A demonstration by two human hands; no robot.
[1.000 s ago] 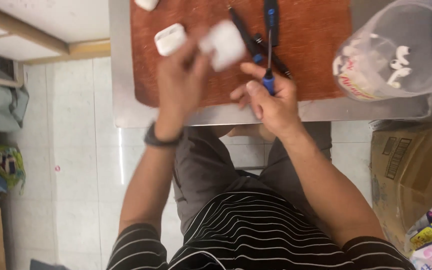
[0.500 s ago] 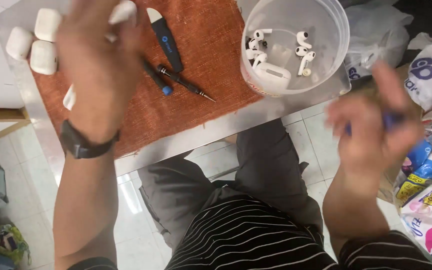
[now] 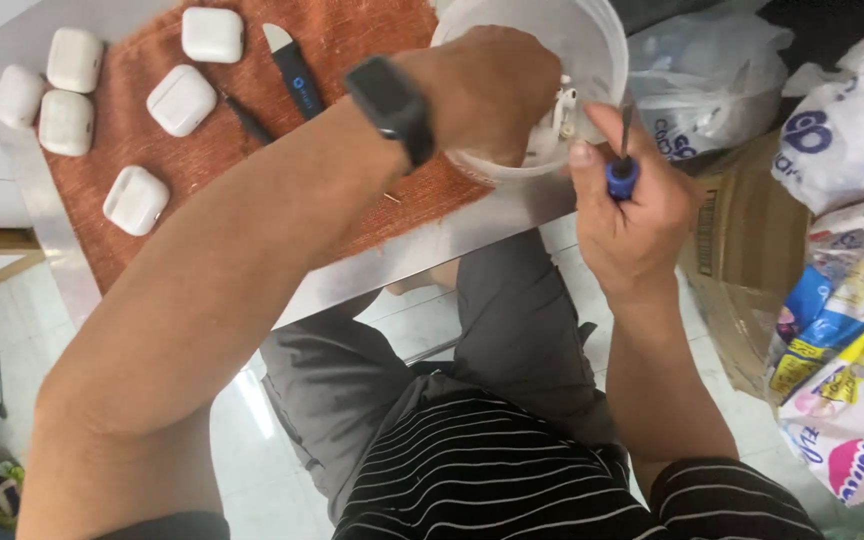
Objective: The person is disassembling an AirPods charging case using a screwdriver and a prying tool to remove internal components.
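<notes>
left hand (image 3: 487, 90): reaching down into the clear plastic tub (image 3: 602, 60); fingers hidden inside, so cannot tell whether they are apart or together
right hand (image 3: 632, 215): fingers clamping a blue-handled screwdriver (image 3: 622, 170), just beside the tub's rim
tub: sitting at the bench (image 3: 22, 190) edge, touching the orange cloth (image 3: 352, 45)
white cases (image 3: 137, 200): lying on the cloth and bench, well apart from both hands

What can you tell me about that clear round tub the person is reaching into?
The tub is a round, see-through plastic container, upright and open-topped, at the table's edge, partly on the orange cloth. White earbuds lie inside. The left hand reaches in; the right hand, holding a blue-handled screwdriver, is beside it.
</notes>
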